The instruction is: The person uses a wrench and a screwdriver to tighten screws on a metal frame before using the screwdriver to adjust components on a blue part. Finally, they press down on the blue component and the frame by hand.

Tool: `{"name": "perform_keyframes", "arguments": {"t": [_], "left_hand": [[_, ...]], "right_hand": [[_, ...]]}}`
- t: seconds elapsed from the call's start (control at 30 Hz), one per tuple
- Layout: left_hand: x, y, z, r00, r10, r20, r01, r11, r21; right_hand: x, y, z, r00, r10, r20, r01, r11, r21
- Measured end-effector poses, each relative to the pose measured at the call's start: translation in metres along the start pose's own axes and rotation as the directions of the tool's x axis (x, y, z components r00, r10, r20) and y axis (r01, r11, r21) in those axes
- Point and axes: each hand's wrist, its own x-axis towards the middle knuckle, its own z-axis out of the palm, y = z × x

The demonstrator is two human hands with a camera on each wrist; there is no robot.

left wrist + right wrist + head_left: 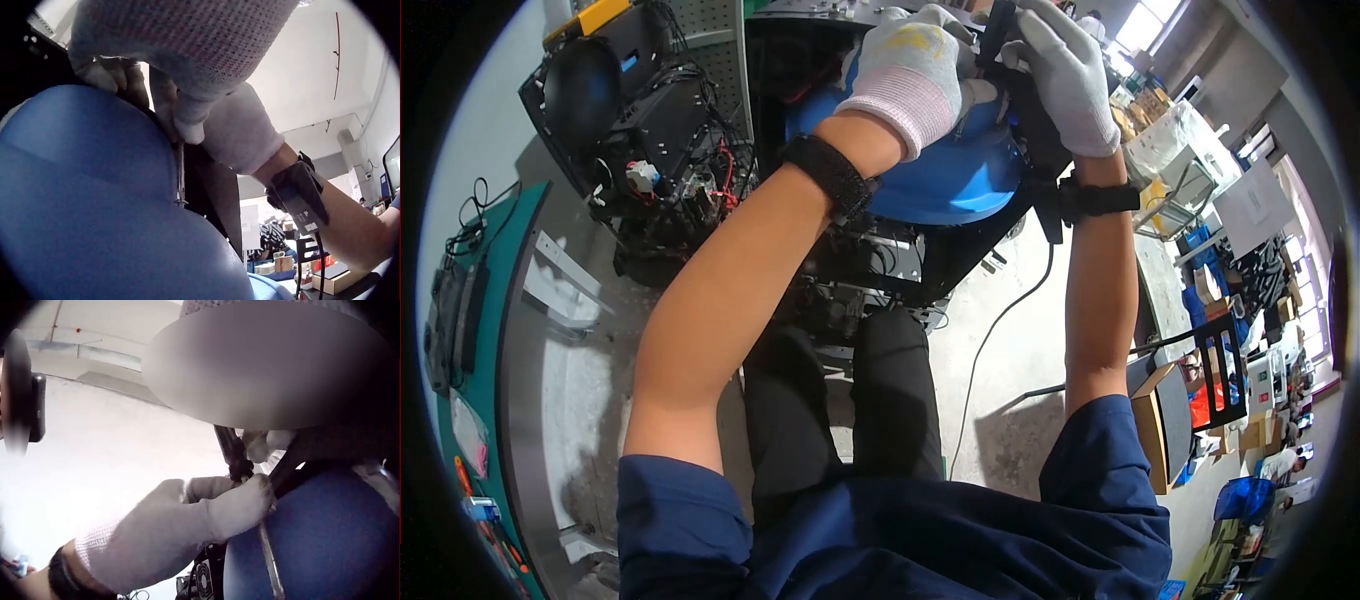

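Both hands wear pale knit gloves and meet above a blue rounded shell (945,180). My left hand (910,70) pinches a thin metal shaft (181,172) between thumb and fingers. The shaft's lower end stands at the seam between the blue shell and a black panel (215,194). My right hand (1065,85) holds a black screwdriver-like tool (997,30); much of its grip is hidden. In the right wrist view the black tool (230,450) comes down right at the left fingertips, above the shaft (270,562).
A black machine unit (655,150) with exposed wiring stands on the left, near a green-topped bench (510,260). A black cable (990,350) trails from the right wrist to the floor. On the right are a black chair frame (1225,370) and cardboard boxes (1160,430).
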Motion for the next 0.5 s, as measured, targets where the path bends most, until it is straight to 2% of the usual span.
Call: {"name": "perform_keyframes", "arguments": {"t": [0.03,0.1,0.13,0.23,0.27,0.33,0.4,0.5], "left_hand": [[0.0,-0.002,0.002,1.0,-0.002,-0.001,0.002,1.0,0.001],[0.0,-0.003,0.003,0.994,0.094,-0.053,-0.09,0.993,0.07],[-0.001,-0.002,0.002,0.994,0.093,-0.054,-0.089,0.994,0.066],[-0.004,0.001,-0.002,0.998,0.066,-0.016,-0.066,0.998,0.003],[-0.004,0.0,0.0,0.995,0.085,-0.053,-0.086,0.996,-0.016],[-0.005,0.002,-0.001,0.99,0.108,-0.09,-0.111,0.993,-0.036],[-0.006,0.004,-0.003,0.999,0.03,-0.045,-0.031,0.999,-0.011],[-0.009,0.001,-0.002,0.989,0.12,-0.092,-0.116,0.992,0.047]], "right_hand": [[0.0,-0.002,-0.001,0.995,0.089,0.048,-0.088,0.996,-0.033],[0.0,-0.002,0.0,0.993,0.097,0.062,-0.099,0.995,0.032],[0.0,-0.002,0.0,0.992,0.103,0.074,-0.11,0.989,0.099],[0.001,0.004,-0.004,0.992,0.12,0.05,-0.125,0.985,0.118],[0.002,0.009,-0.004,0.992,0.119,0.05,-0.124,0.985,0.118],[0.003,0.015,0.0,0.997,0.017,0.07,-0.039,0.942,0.334],[0.002,0.001,0.002,0.996,0.06,0.065,-0.077,0.949,0.305],[0.003,0.006,0.0,0.993,0.105,0.055,-0.116,0.964,0.239]]}}
